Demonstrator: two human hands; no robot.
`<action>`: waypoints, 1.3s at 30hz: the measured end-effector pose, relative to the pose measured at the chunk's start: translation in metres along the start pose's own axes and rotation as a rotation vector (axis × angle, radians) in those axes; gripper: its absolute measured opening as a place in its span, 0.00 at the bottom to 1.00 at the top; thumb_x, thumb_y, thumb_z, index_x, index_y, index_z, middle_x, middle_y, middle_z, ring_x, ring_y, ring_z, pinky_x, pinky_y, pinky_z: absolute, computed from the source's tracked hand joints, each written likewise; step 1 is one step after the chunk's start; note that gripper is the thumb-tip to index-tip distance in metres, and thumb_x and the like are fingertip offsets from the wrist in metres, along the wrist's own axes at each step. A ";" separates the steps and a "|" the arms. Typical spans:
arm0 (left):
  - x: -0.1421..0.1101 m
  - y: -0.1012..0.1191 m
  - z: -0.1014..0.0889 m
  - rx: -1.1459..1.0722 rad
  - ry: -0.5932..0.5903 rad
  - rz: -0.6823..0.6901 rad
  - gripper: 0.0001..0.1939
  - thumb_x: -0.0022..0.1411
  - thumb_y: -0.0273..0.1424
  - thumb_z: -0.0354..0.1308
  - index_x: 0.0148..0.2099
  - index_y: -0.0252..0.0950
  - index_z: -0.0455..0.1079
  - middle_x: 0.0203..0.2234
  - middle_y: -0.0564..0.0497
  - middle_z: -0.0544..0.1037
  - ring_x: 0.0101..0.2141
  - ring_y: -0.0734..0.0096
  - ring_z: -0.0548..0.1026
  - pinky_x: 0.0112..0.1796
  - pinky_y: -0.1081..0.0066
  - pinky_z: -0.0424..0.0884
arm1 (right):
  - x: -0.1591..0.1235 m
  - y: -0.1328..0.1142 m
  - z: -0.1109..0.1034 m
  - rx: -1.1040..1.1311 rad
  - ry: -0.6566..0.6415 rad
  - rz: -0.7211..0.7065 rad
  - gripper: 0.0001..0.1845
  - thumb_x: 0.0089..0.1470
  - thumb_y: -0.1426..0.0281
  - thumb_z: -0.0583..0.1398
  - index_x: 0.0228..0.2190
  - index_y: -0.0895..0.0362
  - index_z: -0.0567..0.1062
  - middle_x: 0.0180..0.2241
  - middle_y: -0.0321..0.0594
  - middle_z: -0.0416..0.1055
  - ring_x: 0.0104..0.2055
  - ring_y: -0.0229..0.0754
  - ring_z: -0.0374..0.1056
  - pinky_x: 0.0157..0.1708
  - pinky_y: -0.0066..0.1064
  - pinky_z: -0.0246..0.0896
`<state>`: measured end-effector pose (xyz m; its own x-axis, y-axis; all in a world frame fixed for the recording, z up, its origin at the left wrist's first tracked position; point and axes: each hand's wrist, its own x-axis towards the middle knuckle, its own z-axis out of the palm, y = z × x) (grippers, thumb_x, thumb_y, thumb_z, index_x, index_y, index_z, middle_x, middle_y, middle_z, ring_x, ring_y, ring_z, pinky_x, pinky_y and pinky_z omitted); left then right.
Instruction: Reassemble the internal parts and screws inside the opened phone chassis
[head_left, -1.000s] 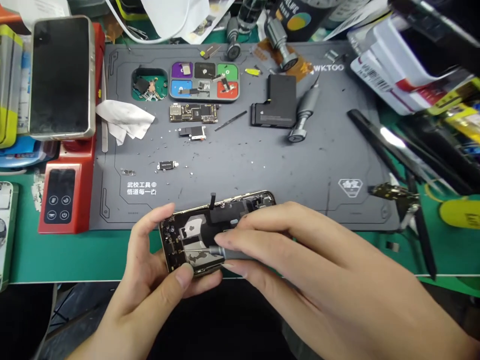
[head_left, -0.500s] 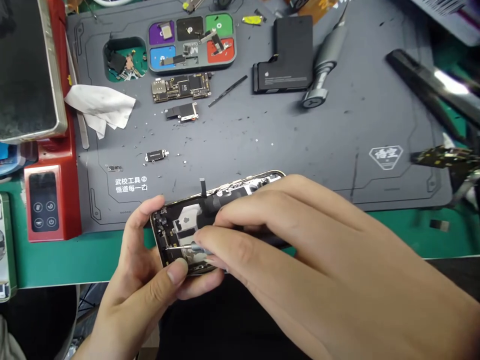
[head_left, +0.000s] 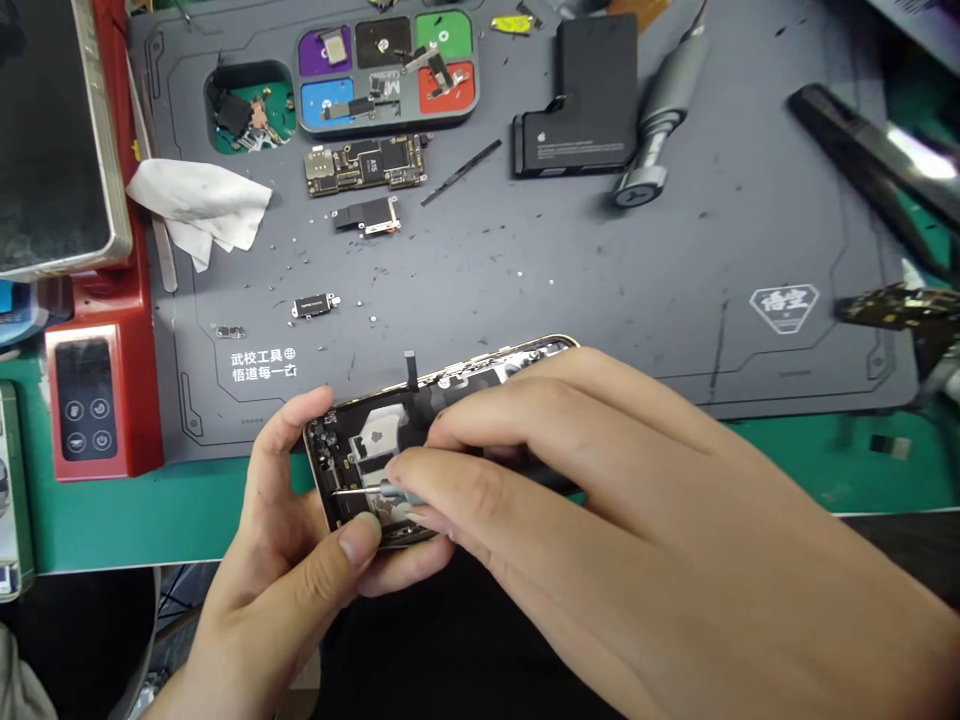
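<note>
An opened phone housing (head_left: 375, 440) with a gold rim lies at the near edge of the grey work mat (head_left: 570, 270). My left hand (head_left: 300, 560) grips its left end, thumb on the near rim and fingers on the far rim. My right hand (head_left: 585, 500) is closed round a thin screwdriver (head_left: 367, 491), its metal tip pointing left into the housing near the left end. The right hand covers most of the housing's right half.
On the mat lie a logic board (head_left: 365, 164), a black battery (head_left: 585, 100), a coloured parts tray (head_left: 386, 68), a grey screwdriver (head_left: 660, 120), a white wipe (head_left: 199, 205), small parts and loose screws. A red heater (head_left: 101, 400) holding a phone (head_left: 52, 130) stands left. Tweezers (head_left: 870, 150) lie right.
The view has dropped and moved closer to the mat. My right hand slid the screwdriver tip leftward into the housing's left end. My left hand keeps its grip.
</note>
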<state>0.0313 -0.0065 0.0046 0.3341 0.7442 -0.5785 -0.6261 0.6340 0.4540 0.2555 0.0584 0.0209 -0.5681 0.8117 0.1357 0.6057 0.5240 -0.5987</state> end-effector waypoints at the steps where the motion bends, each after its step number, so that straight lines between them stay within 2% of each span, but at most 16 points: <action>1: 0.000 0.000 0.000 -0.003 -0.004 -0.001 0.33 0.86 0.22 0.60 0.77 0.68 0.66 0.44 0.60 0.89 0.47 0.79 0.91 0.55 0.78 0.87 | 0.000 0.000 0.000 -0.001 0.010 -0.002 0.22 0.79 0.74 0.56 0.39 0.52 0.90 0.43 0.41 0.85 0.42 0.49 0.75 0.43 0.43 0.71; 4: 0.002 0.000 0.002 -0.006 -0.015 -0.005 0.33 0.86 0.22 0.59 0.77 0.68 0.67 0.47 0.60 0.90 0.52 0.74 0.92 0.60 0.73 0.87 | 0.000 -0.001 -0.002 -0.003 -0.008 0.000 0.23 0.79 0.75 0.56 0.39 0.52 0.89 0.42 0.40 0.85 0.42 0.49 0.75 0.40 0.43 0.70; 10: 0.003 0.000 0.002 -0.013 0.002 -0.008 0.33 0.85 0.23 0.62 0.77 0.68 0.67 0.43 0.61 0.89 0.49 0.77 0.92 0.53 0.81 0.86 | 0.002 -0.001 -0.004 0.001 -0.050 -0.008 0.21 0.78 0.76 0.57 0.39 0.52 0.89 0.43 0.40 0.86 0.43 0.49 0.76 0.40 0.43 0.70; 14: 0.002 0.001 0.002 0.000 0.020 -0.014 0.33 0.84 0.24 0.65 0.76 0.68 0.68 0.40 0.61 0.88 0.47 0.77 0.92 0.52 0.80 0.86 | 0.000 0.000 -0.005 -0.002 -0.041 -0.007 0.22 0.77 0.76 0.57 0.39 0.52 0.89 0.42 0.40 0.86 0.40 0.48 0.75 0.39 0.43 0.70; 17: 0.002 0.000 0.002 0.005 0.002 -0.007 0.33 0.84 0.24 0.64 0.76 0.68 0.68 0.43 0.60 0.89 0.50 0.75 0.92 0.55 0.78 0.87 | 0.000 0.000 -0.005 -0.005 -0.028 -0.016 0.22 0.78 0.76 0.56 0.39 0.53 0.89 0.42 0.41 0.86 0.41 0.49 0.76 0.39 0.43 0.71; 21: 0.003 0.000 0.001 0.007 -0.014 -0.013 0.32 0.85 0.24 0.64 0.76 0.69 0.68 0.42 0.61 0.89 0.52 0.74 0.92 0.54 0.80 0.86 | 0.002 -0.001 -0.005 0.001 -0.018 -0.018 0.22 0.77 0.77 0.56 0.39 0.53 0.89 0.42 0.41 0.86 0.41 0.48 0.75 0.40 0.42 0.70; 26: 0.002 0.001 0.002 0.017 -0.003 -0.015 0.32 0.86 0.25 0.62 0.76 0.70 0.68 0.48 0.61 0.91 0.56 0.72 0.92 0.58 0.76 0.87 | 0.003 0.000 0.000 0.002 -0.031 -0.019 0.22 0.77 0.77 0.56 0.38 0.53 0.89 0.41 0.40 0.85 0.40 0.48 0.74 0.40 0.42 0.69; 29: 0.003 0.001 0.002 0.016 -0.003 -0.016 0.32 0.86 0.25 0.62 0.77 0.69 0.68 0.46 0.61 0.91 0.55 0.72 0.92 0.56 0.78 0.87 | 0.001 0.001 -0.001 -0.005 -0.020 -0.019 0.22 0.77 0.76 0.56 0.38 0.52 0.89 0.42 0.40 0.86 0.41 0.48 0.74 0.40 0.42 0.69; 33: 0.004 0.000 0.001 0.028 -0.007 0.002 0.32 0.85 0.24 0.63 0.76 0.69 0.68 0.48 0.60 0.90 0.54 0.70 0.92 0.62 0.67 0.87 | 0.001 0.000 -0.005 -0.023 -0.050 -0.019 0.21 0.75 0.77 0.56 0.37 0.52 0.88 0.42 0.41 0.85 0.42 0.49 0.75 0.39 0.42 0.70; 36: 0.004 0.000 0.000 0.041 0.002 -0.012 0.33 0.85 0.25 0.63 0.76 0.71 0.67 0.46 0.62 0.90 0.54 0.70 0.92 0.61 0.68 0.88 | 0.001 0.000 -0.005 -0.019 -0.065 -0.029 0.20 0.71 0.79 0.57 0.38 0.53 0.88 0.42 0.42 0.85 0.41 0.49 0.75 0.38 0.43 0.71; 39: 0.007 0.001 0.002 0.115 0.044 0.014 0.34 0.82 0.31 0.68 0.80 0.65 0.65 0.49 0.56 0.90 0.56 0.61 0.92 0.62 0.60 0.88 | 0.003 0.000 -0.003 -0.027 -0.056 -0.038 0.20 0.69 0.80 0.57 0.37 0.53 0.88 0.43 0.43 0.85 0.41 0.49 0.76 0.39 0.43 0.72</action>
<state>0.0346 -0.0002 0.0022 0.2928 0.7449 -0.5994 -0.5446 0.6452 0.5358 0.2555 0.0616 0.0239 -0.6208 0.7757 0.1133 0.5976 0.5618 -0.5721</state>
